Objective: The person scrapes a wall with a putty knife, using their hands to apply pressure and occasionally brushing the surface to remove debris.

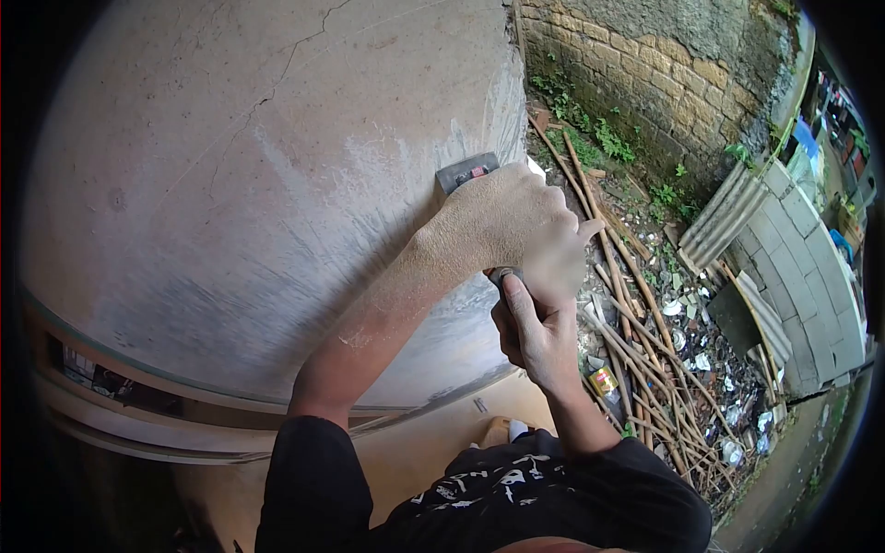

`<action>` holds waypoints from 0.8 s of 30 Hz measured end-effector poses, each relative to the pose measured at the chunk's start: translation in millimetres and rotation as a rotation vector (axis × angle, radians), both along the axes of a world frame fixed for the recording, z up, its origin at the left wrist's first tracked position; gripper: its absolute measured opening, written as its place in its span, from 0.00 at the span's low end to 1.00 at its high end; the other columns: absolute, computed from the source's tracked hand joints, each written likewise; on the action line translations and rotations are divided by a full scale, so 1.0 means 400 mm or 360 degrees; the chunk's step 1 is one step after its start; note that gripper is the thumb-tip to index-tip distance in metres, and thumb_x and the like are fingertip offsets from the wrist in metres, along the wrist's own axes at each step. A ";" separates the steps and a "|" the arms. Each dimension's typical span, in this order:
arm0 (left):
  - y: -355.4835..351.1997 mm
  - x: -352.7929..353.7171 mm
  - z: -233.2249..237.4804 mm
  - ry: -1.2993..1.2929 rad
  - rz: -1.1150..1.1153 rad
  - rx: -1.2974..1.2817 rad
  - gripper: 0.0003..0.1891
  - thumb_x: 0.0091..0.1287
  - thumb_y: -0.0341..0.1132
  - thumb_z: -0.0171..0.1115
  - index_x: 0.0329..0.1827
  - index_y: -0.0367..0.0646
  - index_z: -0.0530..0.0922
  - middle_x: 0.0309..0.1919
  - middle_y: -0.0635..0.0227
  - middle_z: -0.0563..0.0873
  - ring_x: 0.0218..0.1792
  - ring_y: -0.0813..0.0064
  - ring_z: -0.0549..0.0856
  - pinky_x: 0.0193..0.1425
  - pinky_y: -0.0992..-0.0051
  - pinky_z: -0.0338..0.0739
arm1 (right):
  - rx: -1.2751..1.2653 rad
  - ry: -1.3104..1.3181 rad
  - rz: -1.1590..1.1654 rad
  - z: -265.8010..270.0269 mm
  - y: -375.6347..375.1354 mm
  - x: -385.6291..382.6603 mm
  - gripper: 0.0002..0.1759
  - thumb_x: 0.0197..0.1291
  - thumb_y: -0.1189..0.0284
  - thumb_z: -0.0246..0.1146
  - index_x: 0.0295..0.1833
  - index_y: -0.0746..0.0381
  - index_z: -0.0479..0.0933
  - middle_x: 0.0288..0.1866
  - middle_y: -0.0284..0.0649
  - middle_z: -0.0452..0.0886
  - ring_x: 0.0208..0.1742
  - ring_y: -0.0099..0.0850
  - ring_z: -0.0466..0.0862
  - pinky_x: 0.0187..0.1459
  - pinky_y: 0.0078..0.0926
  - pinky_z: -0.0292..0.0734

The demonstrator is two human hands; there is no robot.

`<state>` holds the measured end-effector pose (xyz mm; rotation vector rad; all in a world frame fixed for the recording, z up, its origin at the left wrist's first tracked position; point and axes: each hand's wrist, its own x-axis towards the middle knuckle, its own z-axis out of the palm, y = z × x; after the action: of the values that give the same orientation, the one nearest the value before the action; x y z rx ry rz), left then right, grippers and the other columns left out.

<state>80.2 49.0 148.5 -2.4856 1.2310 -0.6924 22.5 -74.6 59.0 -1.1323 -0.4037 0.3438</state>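
A scraper (466,173) with a flat dark head and a small red mark lies against the pale plastered wall (350,212). Over its middle, hiding most of it, is my left hand (502,217), coated in dust and closed on the tool, one finger sticking out to the right. Below that, my right hand (544,336) is wrapped around the end of the handle, its thumb along the grip. Around the head, the wall surface shows grey and whitish scrape marks. Part of the scene near my left fingers is blurred.
Bamboo poles (636,341) and rubble lie on the ground to the right, with a yellow can (604,382) among them. Corrugated sheets (724,217) lean by a grey block wall (784,267). A mossy brick wall (636,69) stands behind. A ledge (157,419) runs below left.
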 end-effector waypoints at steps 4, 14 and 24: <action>-0.013 0.025 0.075 0.0012 0.0186 0.0318 0.16 0.66 0.40 0.57 0.56 0.50 0.79 0.17 0.70 0.81 0.22 0.74 0.86 0.25 0.71 0.81 | 0.0036 -0.0097 -0.0009 0.037 0.015 0.045 0.17 0.72 0.64 0.54 0.46 0.68 0.79 0.15 0.26 0.68 0.12 0.13 0.64 0.14 0.14 0.54; -0.001 0.074 -0.013 -0.0150 0.0036 0.0214 0.14 0.71 0.42 0.53 0.33 0.47 0.84 0.13 0.69 0.79 0.19 0.72 0.84 0.24 0.69 0.79 | -0.0025 -0.0081 -0.0083 0.006 -0.007 0.043 0.16 0.71 0.65 0.56 0.45 0.68 0.80 0.16 0.28 0.70 0.12 0.13 0.65 0.13 0.14 0.53; -0.041 -0.015 0.002 -0.0340 -0.0310 -0.0349 0.23 0.64 0.38 0.64 0.10 0.46 0.69 0.07 0.73 0.70 0.11 0.76 0.73 0.18 0.74 0.70 | -0.0237 -0.0484 -0.0487 -0.025 -0.055 -0.005 0.18 0.73 0.68 0.52 0.31 0.68 0.74 0.18 0.33 0.71 0.20 0.20 0.68 0.24 0.21 0.61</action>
<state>74.1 32.5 149.2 -2.3972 1.3917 -1.1676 20.6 -96.6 48.8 -1.3761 -0.4682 -0.0701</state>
